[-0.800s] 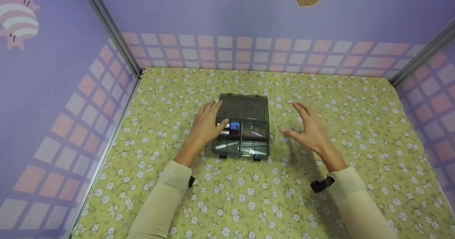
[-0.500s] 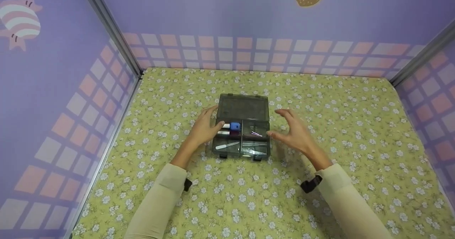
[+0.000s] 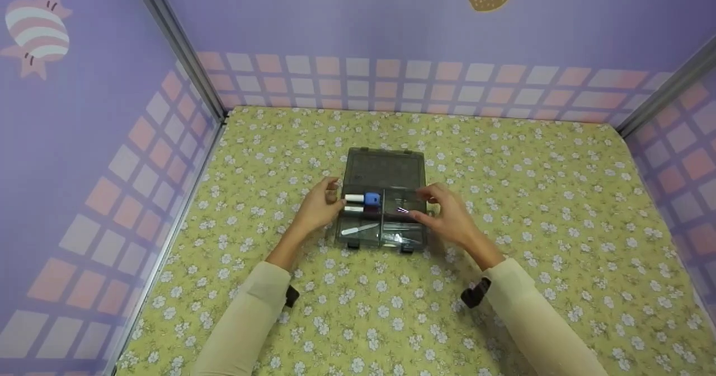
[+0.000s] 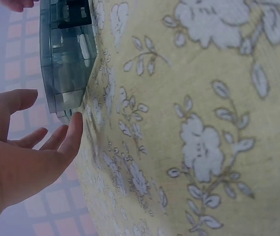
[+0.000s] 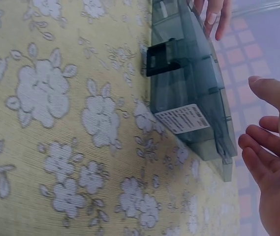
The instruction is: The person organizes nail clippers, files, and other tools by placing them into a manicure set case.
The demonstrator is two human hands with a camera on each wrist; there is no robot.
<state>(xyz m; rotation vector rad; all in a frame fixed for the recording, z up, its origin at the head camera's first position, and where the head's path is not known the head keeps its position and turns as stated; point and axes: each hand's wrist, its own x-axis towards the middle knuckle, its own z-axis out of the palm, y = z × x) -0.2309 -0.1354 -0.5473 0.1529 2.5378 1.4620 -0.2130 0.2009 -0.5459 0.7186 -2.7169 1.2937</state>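
Note:
A smoky see-through plastic box (image 3: pixel 384 169) with divided compartments lies in the middle of the flowered cloth. Inside show a blue-capped white piece (image 3: pixel 363 198), a white flat tool (image 3: pixel 358 229) and a small purple item (image 3: pixel 403 210). My left hand (image 3: pixel 320 205) sits at the box's left side with relaxed fingers. In the left wrist view the left hand (image 4: pixel 26 152) is spread just short of the box (image 4: pixel 66 54). My right hand (image 3: pixel 444 214) hovers at the right side, and the right wrist view shows the right hand (image 5: pixel 272 162) loosely curved, apart from the box (image 5: pixel 189 83).
The yellow-green flowered cloth (image 3: pixel 503 197) covers the floor of a booth with purple checked walls (image 3: pixel 112 141) on three sides. Two black latches (image 3: pixel 351 245) stick out at the box's near edge. A white label (image 5: pixel 181 118) is on its side.
My right hand has moved left from open cloth up to the box's right side. My left hand has slid off the box top to its left edge.

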